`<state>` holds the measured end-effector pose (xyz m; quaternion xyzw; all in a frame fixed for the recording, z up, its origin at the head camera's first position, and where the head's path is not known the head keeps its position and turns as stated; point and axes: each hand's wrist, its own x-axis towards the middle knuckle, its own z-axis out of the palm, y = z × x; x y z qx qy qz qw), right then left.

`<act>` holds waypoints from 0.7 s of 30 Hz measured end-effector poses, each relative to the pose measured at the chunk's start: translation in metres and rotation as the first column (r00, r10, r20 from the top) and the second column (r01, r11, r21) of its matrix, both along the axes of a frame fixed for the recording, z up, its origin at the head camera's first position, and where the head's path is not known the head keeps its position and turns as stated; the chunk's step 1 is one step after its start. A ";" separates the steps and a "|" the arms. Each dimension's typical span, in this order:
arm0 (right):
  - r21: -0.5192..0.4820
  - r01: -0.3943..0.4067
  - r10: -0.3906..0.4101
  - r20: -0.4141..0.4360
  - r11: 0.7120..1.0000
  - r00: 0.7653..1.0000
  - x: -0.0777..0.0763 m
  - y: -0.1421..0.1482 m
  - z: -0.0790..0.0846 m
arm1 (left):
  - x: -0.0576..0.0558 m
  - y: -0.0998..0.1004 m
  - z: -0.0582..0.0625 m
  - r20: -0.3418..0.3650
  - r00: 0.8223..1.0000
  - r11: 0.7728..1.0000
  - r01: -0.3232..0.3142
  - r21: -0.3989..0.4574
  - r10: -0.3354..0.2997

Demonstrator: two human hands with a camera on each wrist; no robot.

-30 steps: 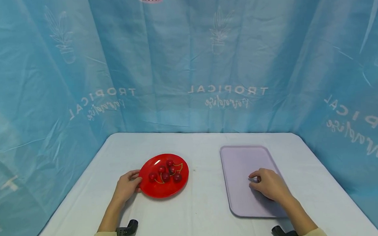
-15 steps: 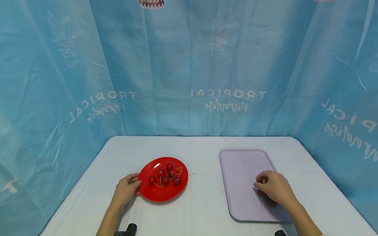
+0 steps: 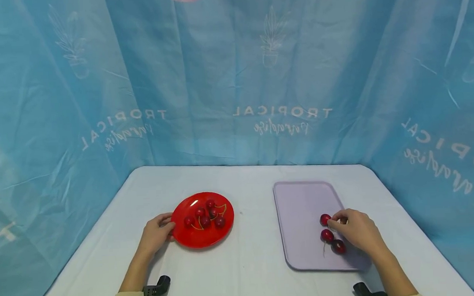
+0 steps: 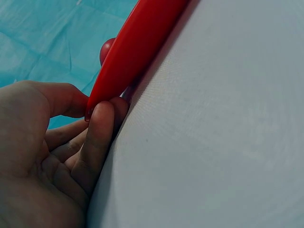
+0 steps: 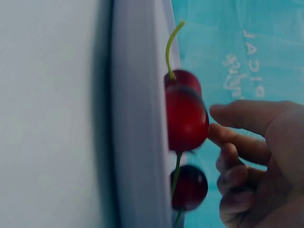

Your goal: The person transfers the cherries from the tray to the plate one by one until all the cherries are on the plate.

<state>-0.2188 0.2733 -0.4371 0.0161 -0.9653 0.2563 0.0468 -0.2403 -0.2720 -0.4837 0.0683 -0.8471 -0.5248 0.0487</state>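
Observation:
My left hand [image 3: 155,234] holds the left rim of a red plate [image 3: 201,242]. In the left wrist view, the thumb lies at the upper edge of the plate [image 4: 128,52] and fingers reach under it. Several red cherries [image 3: 205,221] with green stems lie on the plate. My right hand [image 3: 357,232] hovers over the right side of a pale purple tray [image 3: 299,207], thumb and index fingertips slightly apart. Close by lie three dark red cherries [image 3: 326,236] in the tray. The right wrist view shows the fingertips just beside a cherry [image 5: 186,121], nothing visible between them.
A white cloth covers the table [image 3: 249,253], with the plate on the left and the tray on the right. Blue printed curtains [image 3: 218,78] hang behind and along both sides.
My right hand has let go over the tray and drawn back to the right, uncovering the three cherries. The left hand keeps its hold on the plate.

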 end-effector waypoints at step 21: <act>0.071 -0.024 0.022 0.024 0.997 0.999 -0.008 0.022 0.001 | 0.002 0.001 0.003 0.012 1.000 1.000 -0.005 0.003 0.005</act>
